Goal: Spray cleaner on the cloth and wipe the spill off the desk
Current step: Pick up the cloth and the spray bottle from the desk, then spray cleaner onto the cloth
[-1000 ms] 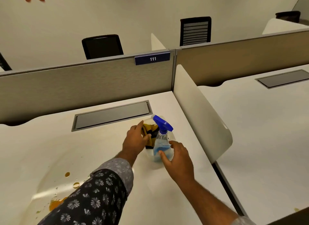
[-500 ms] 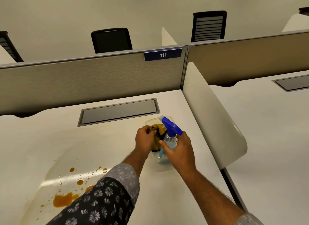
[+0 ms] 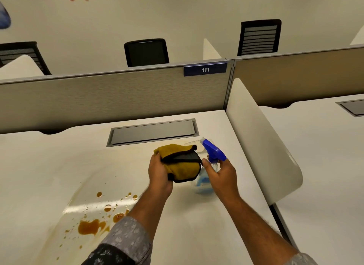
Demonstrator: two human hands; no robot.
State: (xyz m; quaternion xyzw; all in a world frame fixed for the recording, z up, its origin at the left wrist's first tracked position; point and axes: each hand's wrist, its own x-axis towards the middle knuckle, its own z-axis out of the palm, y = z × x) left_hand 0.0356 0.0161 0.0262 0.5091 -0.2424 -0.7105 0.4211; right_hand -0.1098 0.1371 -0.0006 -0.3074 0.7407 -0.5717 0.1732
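Now | my left hand [image 3: 159, 172] grips yellow cloth [image 3: 180, 162] | right hand [image 3: 221, 176] wraps spray bottle [image 3: 211, 158], nozzle facing cloth | brown spill [image 3: 92, 226] near-left on desk [image 3: 59, 166]

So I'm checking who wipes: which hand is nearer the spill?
Left. The left hand, holding the cloth, is just up and right of the spill; the right hand, gripping the bottle, is farther right.
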